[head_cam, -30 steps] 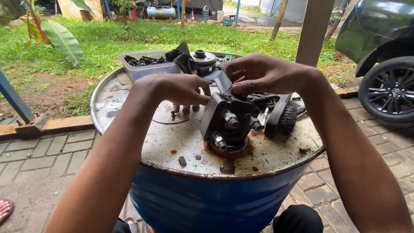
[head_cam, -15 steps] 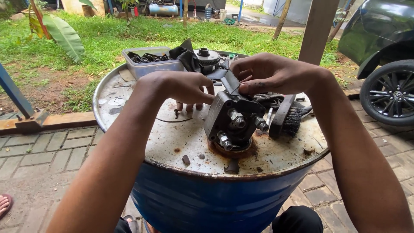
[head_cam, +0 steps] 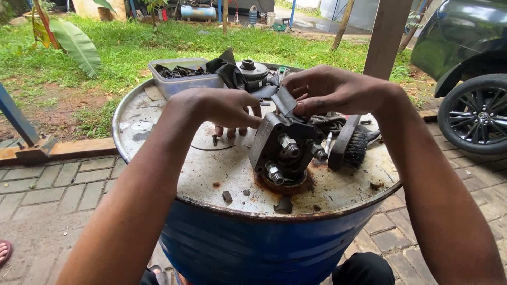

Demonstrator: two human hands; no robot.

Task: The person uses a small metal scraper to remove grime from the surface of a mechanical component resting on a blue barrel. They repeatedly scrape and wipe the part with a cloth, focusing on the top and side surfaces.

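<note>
While it sits near the front edge of the drum top, the dark metal pump body [head_cam: 285, 153] stands tilted toward the camera, three threaded fittings on its face. It rests in a rusty oily ring on the blue drum [head_cam: 211, 174], whose white-painted lid is flaked and stained.

Left hand [head_cam: 222, 108]: fingers curled, tips against the left upper edge of the pump body, steadying it. Can't tell if it pinches anything small.

Right hand [head_cam: 330, 89]: closed on a thin dark flat strip [head_cam: 285, 100] at the top of the pump body, thumb and fingers pinching it.

Just right of the pump: wire brush [head_cam: 351, 145], bristles facing the camera, lying against a rag. Behind: a round grooved pulley-like part [head_cam: 252, 71] on black cloth, and a grey plastic tray [head_cam: 182, 79] of dark small parts at the rear left. Loose bolts and rust chips on the lid in front.

Surroundings: brick paving, grass, car wheel [head_cam: 475, 113] at right.
</note>
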